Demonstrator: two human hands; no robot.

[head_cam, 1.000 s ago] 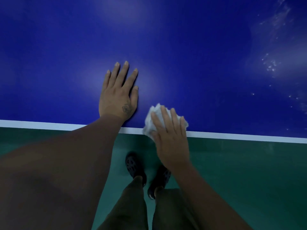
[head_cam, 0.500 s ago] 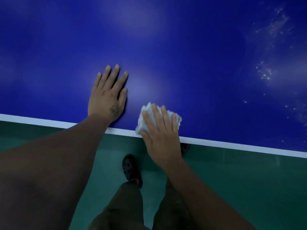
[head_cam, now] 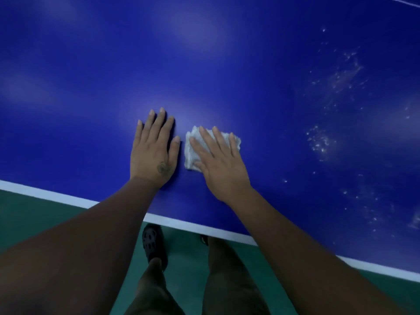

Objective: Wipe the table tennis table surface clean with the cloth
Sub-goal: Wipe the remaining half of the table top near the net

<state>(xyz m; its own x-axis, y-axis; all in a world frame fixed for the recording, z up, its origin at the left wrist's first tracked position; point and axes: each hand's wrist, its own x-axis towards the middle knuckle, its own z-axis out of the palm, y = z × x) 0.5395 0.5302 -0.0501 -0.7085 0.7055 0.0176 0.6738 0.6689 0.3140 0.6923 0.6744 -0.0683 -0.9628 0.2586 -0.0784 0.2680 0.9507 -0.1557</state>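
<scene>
Right hand (head_cam: 221, 165): straight fingers pressing white cloth (head_cam: 193, 153) onto blue table (head_cam: 261, 87); left hand (head_cam: 153, 153): lying flat, fingers extended, beside cloth.

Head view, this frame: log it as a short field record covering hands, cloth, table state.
left hand: flat on the table, fingers straight, beside the cloth
right hand: straight fingers pressing the cloth down
cloth: white, crumpled, on the blue surface, inboard of the white edge line
table: whitish specks remain to the right of the cloth
</scene>
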